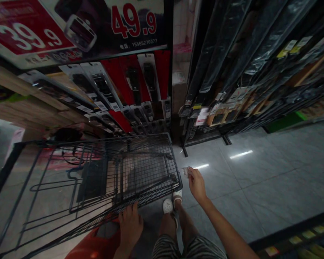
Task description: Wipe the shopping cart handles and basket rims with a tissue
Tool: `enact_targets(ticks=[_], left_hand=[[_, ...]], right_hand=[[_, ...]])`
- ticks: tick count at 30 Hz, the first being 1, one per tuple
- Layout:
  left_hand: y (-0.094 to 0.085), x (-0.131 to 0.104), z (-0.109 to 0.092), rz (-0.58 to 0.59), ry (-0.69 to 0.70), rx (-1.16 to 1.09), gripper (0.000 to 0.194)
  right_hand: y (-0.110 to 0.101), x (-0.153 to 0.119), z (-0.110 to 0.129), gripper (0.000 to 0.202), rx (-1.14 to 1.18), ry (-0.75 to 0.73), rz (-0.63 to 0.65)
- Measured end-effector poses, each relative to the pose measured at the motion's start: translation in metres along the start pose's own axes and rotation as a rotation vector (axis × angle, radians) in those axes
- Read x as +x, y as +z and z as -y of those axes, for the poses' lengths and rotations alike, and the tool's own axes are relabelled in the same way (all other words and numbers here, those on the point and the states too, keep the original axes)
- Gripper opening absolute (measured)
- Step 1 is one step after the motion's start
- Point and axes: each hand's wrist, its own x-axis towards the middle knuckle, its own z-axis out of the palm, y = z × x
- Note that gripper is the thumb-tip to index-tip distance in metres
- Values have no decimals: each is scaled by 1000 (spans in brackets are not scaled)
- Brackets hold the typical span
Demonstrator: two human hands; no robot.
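Note:
My left hand (130, 223) grips the near rim of a black wire shopping cart (148, 144), just above its red handle (91, 246). A dark flat item (93, 180) lies in the cart's basket. My right hand (196, 183) hangs out to the right of the cart, above the grey floor, with its fingers closed on a small pale thing (185, 172), perhaps a crumpled slip of paper. My legs in striped shorts and my white sandals (172, 202) show below, between the two hands.
A display rack (129, 90) of packaged belts with red price signs (24, 32) stands ahead of the cart. To the right, a rack (259, 64) of long black wrapped items runs along the aisle. Grey tiled floor (264, 180) lies on the right. A shelf edge (299, 233) sits at the lower right.

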Motion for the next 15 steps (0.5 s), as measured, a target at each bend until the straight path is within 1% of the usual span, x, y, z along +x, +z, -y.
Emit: enact_targets(ticks=[3,5,7,9,11,13,15], left_hand=[[-3,4,-27,-35,40,-78,54],[-3,8,-51,-34,90,-140,57],[-2,13,-76,-6,158,-202,58],[-1,18,-99,36,237,-258,61],[1,24,-119,86,299,-303,66],[2,28,-131,145,339,-333,68],[3,32,-137,204,358,-350,70]], right_hand=[[18,-5,8,23,77,52,-26],[31,-12,15,22,125,77,-22],[39,-21,19,23,165,109,-32],[42,-29,21,24,199,140,-55],[42,-36,23,24,232,159,-80],[41,-43,24,23,264,169,-107],[40,-50,28,23,296,174,-134]])
